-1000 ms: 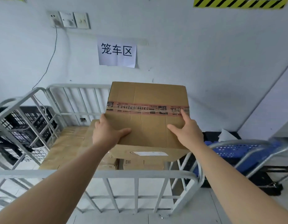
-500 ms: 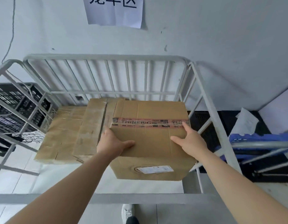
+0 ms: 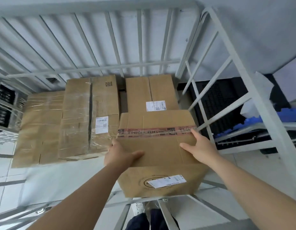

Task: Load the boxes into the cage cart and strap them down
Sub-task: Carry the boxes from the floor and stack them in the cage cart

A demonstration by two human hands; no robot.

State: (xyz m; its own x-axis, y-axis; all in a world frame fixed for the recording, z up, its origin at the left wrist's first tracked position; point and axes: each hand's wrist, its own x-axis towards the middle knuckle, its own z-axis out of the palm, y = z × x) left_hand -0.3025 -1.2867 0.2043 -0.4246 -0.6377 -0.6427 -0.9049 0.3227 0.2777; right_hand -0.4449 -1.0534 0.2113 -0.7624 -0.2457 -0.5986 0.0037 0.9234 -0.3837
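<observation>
Taped cardboard box (image 3: 157, 146) is going down into the cage cart (image 3: 227, 52), at 6 o'clock of a labelled box (image 3: 152, 93). Left hand (image 3: 120, 155) and right hand (image 3: 200, 148) are gripping its side edges, thumbs on top. Next, it is likely needing seating flush. It is sitting lower than half a second ago.

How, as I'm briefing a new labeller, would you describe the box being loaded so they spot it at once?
Look in the white cage cart, near right corner, in front of the boxes by the back bars. The box there is held between left hand and right hand. Only it has red printed tape across its top.
</observation>
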